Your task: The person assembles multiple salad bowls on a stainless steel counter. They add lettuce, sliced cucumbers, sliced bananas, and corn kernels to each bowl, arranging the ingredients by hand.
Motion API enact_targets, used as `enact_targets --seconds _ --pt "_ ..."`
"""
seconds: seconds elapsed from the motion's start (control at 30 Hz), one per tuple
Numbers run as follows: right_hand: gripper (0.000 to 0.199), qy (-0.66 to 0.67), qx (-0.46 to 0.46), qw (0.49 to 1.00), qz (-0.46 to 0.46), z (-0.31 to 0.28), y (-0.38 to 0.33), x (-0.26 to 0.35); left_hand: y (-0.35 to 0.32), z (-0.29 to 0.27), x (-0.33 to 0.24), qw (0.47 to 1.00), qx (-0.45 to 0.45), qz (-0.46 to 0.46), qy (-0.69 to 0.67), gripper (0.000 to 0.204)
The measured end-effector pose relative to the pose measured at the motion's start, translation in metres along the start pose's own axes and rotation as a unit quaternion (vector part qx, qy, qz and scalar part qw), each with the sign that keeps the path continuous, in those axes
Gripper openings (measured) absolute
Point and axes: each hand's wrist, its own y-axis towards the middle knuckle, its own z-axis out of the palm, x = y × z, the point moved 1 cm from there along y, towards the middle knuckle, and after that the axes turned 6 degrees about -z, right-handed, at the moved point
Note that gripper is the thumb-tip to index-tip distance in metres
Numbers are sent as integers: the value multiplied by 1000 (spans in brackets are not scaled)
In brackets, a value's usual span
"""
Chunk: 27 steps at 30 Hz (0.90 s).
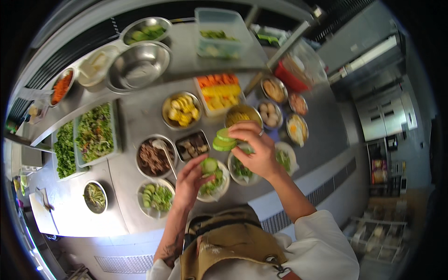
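Note:
My left hand (189,179) holds one green cucumber slice (209,164) at its fingertips, just above a white plate of salad greens (223,185). My right hand (254,148) is raised over the middle plate (232,169) and grips a small stack of cucumber slices (223,139) between thumb and fingers. A third plate with greens (285,158) lies to the right, partly hidden by my right hand. Another plate at the left (156,197) carries greens with cucumber slices laid on it.
On the steel counter (133,123) stand a bowl of yellow pieces (181,110), a bowl of dark shreds with a spoon (154,157), a dark tray (192,146), trays of chopped greens (94,133), a tray of orange and yellow strips (218,91), several small bowls (272,113) and an empty steel bowl (138,66).

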Motion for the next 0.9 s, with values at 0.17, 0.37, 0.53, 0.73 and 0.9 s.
enact_targets --seconds 0.17,0.37,0.53,0.73,0.9 --pt "33 -86 31 996 14 -28 -98 11 12 49 39 990 99 -85 -49 46" --pt "28 -82 20 992 97 -82 -181 -12 37 118 99 988 111 -89 66 45" --pt "37 141 25 948 283 -140 -238 -50 79 160 171 983 99 -121 92 45" --pt "24 382 -74 808 443 -169 -314 -123 114 197 252 972 58 -97 208 43" --pt "23 446 -44 752 483 -179 -357 -177 139 213 289 936 40 -42 348 41"
